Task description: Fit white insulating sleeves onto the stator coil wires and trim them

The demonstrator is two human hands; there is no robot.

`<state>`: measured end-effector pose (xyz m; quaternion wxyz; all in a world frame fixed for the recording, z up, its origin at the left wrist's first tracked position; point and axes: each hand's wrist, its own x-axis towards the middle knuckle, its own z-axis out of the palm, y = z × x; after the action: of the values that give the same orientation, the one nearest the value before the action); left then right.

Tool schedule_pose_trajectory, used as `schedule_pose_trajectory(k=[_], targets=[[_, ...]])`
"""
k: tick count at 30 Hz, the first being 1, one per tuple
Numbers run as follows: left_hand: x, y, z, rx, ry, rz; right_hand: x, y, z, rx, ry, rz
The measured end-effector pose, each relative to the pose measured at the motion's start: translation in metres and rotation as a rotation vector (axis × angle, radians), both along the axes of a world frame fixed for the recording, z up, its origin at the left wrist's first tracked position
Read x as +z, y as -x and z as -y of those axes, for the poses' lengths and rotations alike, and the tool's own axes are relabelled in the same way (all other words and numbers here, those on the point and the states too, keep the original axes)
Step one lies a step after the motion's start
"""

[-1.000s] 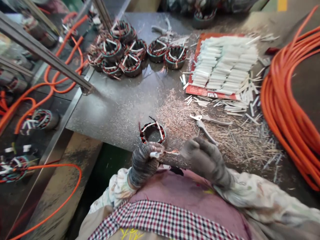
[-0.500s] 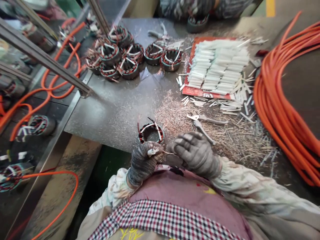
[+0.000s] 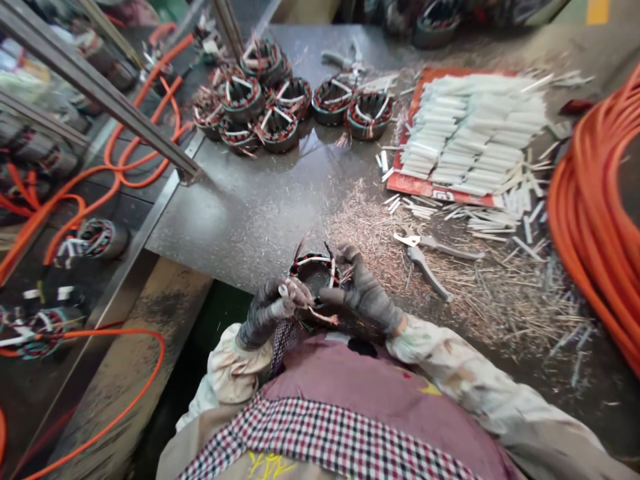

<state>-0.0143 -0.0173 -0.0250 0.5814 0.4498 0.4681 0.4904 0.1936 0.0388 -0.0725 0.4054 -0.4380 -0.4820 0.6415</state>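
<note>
Head camera: grey-gloved left hand (image 3: 265, 312) pinches a small white sleeve (image 3: 283, 291), while the grey-gloved right hand (image 3: 365, 297) spreads its fingers (image 3: 347, 252) against a wire-wound steel stator (image 3: 316, 277).

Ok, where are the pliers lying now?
In the head view, the pliers lie among copper clippings, beyond and right of the person's right hand.

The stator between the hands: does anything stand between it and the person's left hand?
Nothing solid is visible there. The left hand sits at the near edge of the stator, and only a white-sleeved wire lead, pinched in its fingers, lies between them.
</note>
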Motion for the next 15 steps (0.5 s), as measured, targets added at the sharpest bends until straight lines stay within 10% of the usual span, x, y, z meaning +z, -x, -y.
schedule_pose_trajectory(k=[8,15], targets=[[-0.01,-0.023,-0.034,0.156,0.219,-0.137,0.003,-0.003,-0.029,-0.134,0.209,-0.218],[-0.006,-0.036,-0.066,-0.122,0.121,-0.568,0.0,-0.025,-0.038,0.028,-0.195,0.049]])
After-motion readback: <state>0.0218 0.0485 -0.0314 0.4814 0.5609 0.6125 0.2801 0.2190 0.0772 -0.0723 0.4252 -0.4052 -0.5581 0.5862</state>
